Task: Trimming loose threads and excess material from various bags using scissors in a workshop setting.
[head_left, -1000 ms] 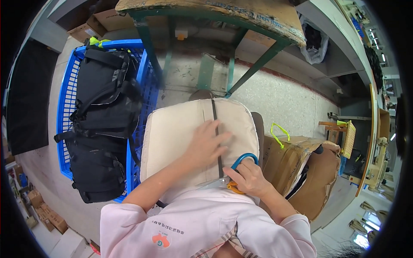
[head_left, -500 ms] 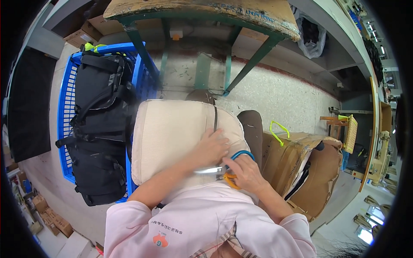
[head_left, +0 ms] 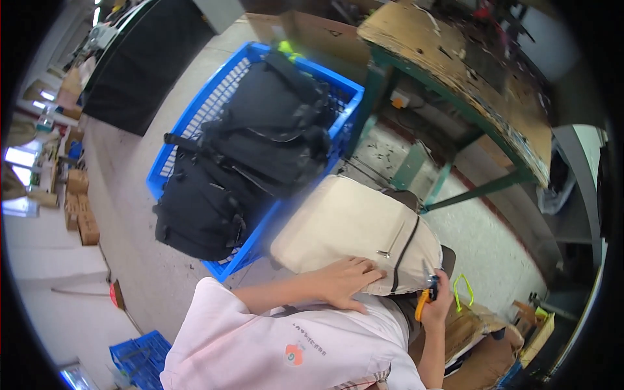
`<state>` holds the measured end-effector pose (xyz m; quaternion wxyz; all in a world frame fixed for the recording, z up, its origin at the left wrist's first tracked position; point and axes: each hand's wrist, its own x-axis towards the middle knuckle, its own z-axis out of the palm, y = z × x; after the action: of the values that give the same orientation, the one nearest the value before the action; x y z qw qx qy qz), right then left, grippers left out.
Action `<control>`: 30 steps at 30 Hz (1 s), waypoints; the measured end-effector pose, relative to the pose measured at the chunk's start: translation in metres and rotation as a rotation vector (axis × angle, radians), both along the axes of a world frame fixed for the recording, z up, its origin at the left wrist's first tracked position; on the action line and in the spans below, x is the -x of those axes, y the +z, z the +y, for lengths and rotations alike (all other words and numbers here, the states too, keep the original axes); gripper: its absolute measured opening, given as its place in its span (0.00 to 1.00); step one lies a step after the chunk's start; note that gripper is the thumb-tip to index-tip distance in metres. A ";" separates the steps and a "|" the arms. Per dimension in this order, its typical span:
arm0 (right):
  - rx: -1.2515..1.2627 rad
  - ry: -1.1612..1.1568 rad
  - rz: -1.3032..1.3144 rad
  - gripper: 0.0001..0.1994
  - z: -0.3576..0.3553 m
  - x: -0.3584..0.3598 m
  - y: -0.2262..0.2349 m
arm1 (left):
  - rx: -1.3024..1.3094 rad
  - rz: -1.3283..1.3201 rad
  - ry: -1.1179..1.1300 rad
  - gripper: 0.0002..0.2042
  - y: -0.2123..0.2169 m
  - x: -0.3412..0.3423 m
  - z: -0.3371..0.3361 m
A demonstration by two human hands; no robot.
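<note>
Across my lap lies a cream-coloured, padded fabric bag piece [head_left: 351, 221] with rounded corners. A black cord or strip [head_left: 406, 253] crosses its right part, and beside that is a small slot-like fitting [head_left: 390, 242]. My left hand [head_left: 348, 283] rests on the near edge of the fabric with its fingers stretched out. At the right edge, my right hand [head_left: 441, 300] is closed round the handles of a pair of scissors [head_left: 423, 304], one handle orange. Their blades point away from me, over the fabric's right end. Whether the blades touch it, I cannot tell.
Black backpacks [head_left: 260, 143] fill a blue plastic basket [head_left: 188, 140] on my left. A worn wooden table [head_left: 455, 78] on green legs stands ahead to the right. An open cardboard box [head_left: 478, 325] with a yellow-green cord [head_left: 463, 292] is by my right side.
My view has swung left. The scissors have gone from lying over the near part of the fabric to its right end, blades now pointing away. My left hand has drawn back toward the near edge.
</note>
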<state>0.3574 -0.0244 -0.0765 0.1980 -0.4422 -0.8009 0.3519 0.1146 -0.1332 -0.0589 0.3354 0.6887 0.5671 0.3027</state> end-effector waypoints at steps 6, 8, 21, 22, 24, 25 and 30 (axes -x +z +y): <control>-0.112 0.206 0.139 0.27 0.014 0.072 0.063 | 0.009 0.290 0.319 0.16 0.038 0.057 -0.022; -0.133 0.274 0.203 0.26 0.011 0.108 0.082 | 0.012 0.414 0.306 0.16 0.082 0.092 -0.032; 0.382 0.296 0.597 0.26 -0.062 0.333 0.071 | 0.160 1.145 0.340 0.12 0.187 0.293 -0.054; 0.331 0.378 0.538 0.24 -0.060 0.338 0.062 | 0.294 1.167 0.351 0.12 0.157 0.318 -0.060; 0.719 0.295 0.407 0.23 -0.062 0.332 0.031 | 0.514 1.361 0.375 0.10 0.090 0.353 -0.086; 0.783 0.259 0.436 0.23 -0.064 0.320 0.025 | 0.472 1.447 0.368 0.14 0.059 0.363 -0.115; 0.710 0.050 0.372 0.24 -0.026 0.214 0.006 | 0.004 1.038 1.097 0.33 -0.036 0.328 -0.184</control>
<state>0.1437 -0.0504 -0.0702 0.1658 -0.3922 -0.5905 0.6855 -0.2130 -0.3173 -0.0951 -0.1722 0.3612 0.9143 0.0619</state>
